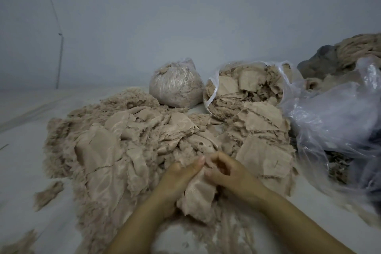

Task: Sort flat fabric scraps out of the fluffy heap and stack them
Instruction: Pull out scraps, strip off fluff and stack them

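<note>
Both sets of fingers (214,168) curl tight: left hand (177,179) and right hand (228,173) pinch one beige scrap (198,194), long axis running toward the camera, beside the fluffy heap (99,150), flat stack (266,146) right.

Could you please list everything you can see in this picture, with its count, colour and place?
fluffy heap: one, beige, spread over the left and middle of the surface.
flat scraps: many, beige, stacked right of the hands.
tied bag: one, clear plastic packed with beige fluff, behind the heap.
open bag: one, clear plastic holding beige scraps, right of the tied bag.
loose plastic bag: one, clear, far right.
sheet: one, white, under everything.
wall: one, grey, behind.
left hand: one, grip on a beige scrap.
right hand: one, grip on the same scrap.
</note>
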